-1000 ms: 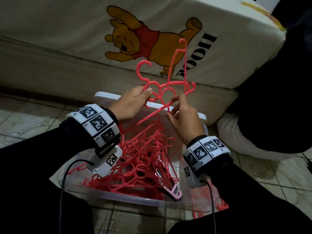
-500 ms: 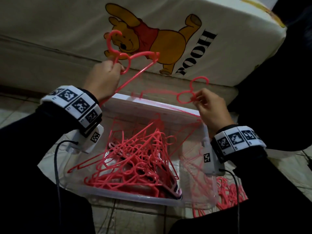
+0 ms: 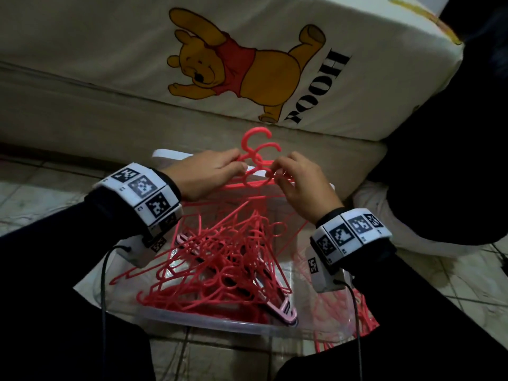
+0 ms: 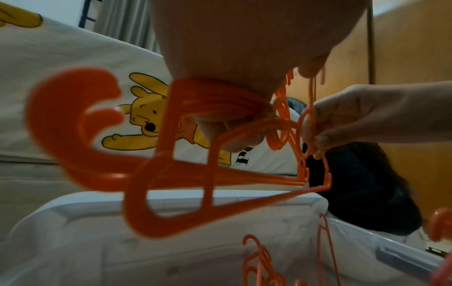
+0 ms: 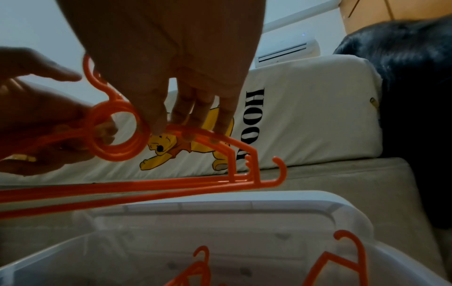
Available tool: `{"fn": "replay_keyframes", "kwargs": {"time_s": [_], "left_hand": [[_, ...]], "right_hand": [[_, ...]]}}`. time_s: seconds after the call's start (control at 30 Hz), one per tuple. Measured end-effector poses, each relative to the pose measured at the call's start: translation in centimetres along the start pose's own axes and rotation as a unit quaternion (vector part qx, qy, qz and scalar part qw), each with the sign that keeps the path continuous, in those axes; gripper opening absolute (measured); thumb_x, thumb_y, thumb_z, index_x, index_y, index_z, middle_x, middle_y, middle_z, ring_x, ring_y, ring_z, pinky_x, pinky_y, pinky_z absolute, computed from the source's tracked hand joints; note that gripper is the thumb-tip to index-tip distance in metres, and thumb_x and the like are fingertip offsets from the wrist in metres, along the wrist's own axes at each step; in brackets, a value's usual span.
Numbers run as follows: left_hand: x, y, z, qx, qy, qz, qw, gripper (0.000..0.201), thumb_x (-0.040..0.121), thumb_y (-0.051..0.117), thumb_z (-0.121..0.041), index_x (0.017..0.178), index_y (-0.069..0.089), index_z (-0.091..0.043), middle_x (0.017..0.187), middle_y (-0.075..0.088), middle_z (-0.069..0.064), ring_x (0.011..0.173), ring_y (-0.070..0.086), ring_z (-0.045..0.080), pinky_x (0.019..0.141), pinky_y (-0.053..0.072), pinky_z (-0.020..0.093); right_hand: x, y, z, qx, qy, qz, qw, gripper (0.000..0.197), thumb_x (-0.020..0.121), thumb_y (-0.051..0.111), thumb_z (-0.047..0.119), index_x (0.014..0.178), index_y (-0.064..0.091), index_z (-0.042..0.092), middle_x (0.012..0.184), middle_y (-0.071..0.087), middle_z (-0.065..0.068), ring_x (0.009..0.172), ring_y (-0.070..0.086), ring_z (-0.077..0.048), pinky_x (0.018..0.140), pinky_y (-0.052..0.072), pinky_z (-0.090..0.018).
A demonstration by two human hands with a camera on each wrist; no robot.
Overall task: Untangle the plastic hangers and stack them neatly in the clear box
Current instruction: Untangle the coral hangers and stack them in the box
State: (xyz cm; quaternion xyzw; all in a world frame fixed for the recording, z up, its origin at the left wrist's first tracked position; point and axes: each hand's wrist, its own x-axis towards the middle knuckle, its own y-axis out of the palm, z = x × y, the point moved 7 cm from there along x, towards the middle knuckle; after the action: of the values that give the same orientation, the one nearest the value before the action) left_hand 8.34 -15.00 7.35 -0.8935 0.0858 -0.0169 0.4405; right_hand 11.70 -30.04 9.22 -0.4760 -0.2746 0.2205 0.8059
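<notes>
Two coral-red plastic hangers (image 3: 257, 160) are held together, hooks up, above the far rim of the clear box (image 3: 192, 321). My left hand (image 3: 209, 174) grips their left shoulder (image 4: 171, 174). My right hand (image 3: 297, 177) pinches their right shoulder (image 5: 220, 143) beside the ring (image 5: 117, 133). Below, a tangled heap of red hangers (image 3: 220, 265) fills the box, with a pale pink hanger (image 3: 286, 312) at its near right corner.
A mattress with a yellow bear print (image 3: 239, 67) stands just behind the box. More red hangers (image 3: 360, 320) lie on the tiled floor right of the box. A dark-clothed person (image 3: 453, 147) sits at the right.
Half a second ago my hands were apart, each holding one hanger raised. Now they have come together and lower, with both hangers aligned over the box's far rim.
</notes>
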Motion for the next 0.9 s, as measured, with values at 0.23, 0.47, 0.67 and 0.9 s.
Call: {"fn": "replay_keyframes", "kwargs": {"time_s": [0.23, 0.47, 0.67, 0.9], "left_hand": [[0.2, 0.0, -0.2, 0.099, 0.042, -0.035, 0.994, 0.035, 0.093, 0.042, -0.049, 0.106, 0.053, -0.018, 0.092, 0.065, 0.005, 0.083, 0.059, 0.025, 0.075, 0.047, 0.046], [0.1, -1.6, 0.4, 0.274, 0.009, -0.139, 0.952, 0.037, 0.096, 0.03, -0.05, 0.102, 0.049, -0.019, 0.09, 0.065, 0.014, 0.083, 0.06, 0.036, 0.06, 0.03, 0.034], [-0.1, -3.3, 1.6, 0.246, -0.038, -0.181, 0.952, 0.035, 0.098, 0.029, -0.05, 0.09, 0.047, -0.021, 0.082, 0.062, 0.014, 0.078, 0.059, 0.035, 0.06, 0.032, 0.035], [0.0, -3.6, 2.0, 0.252, -0.051, -0.198, 0.946, 0.032, 0.096, 0.035, -0.049, 0.094, 0.049, -0.02, 0.074, 0.05, 0.005, 0.074, 0.056, 0.033, 0.06, 0.032, 0.034]], "right_hand": [[0.4, 0.3, -0.1, 0.065, 0.005, -0.051, 0.997, 0.014, 0.083, 0.064, 0.002, 0.091, 0.058, 0.012, 0.087, 0.051, 0.001, 0.073, 0.046, -0.007, 0.068, 0.037, -0.014], [-1.0, 2.0, 0.2, -0.084, -0.025, 0.001, 0.996, 0.027, 0.083, 0.065, 0.038, 0.088, 0.056, 0.013, 0.095, 0.048, -0.001, 0.09, 0.047, -0.019, 0.074, 0.04, -0.031], [-5.1, 8.6, -1.7, -0.086, 0.025, 0.344, 0.935, 0.064, 0.07, 0.063, 0.068, 0.109, 0.05, 0.019, 0.109, 0.063, -0.002, 0.097, 0.06, -0.02, 0.082, 0.049, -0.033], [-8.3, 12.5, -2.2, -0.092, -0.002, 0.466, 0.88, 0.041, 0.085, 0.058, 0.003, 0.123, 0.056, 0.019, 0.119, 0.063, -0.006, 0.103, 0.06, -0.021, 0.081, 0.043, -0.025]]}}
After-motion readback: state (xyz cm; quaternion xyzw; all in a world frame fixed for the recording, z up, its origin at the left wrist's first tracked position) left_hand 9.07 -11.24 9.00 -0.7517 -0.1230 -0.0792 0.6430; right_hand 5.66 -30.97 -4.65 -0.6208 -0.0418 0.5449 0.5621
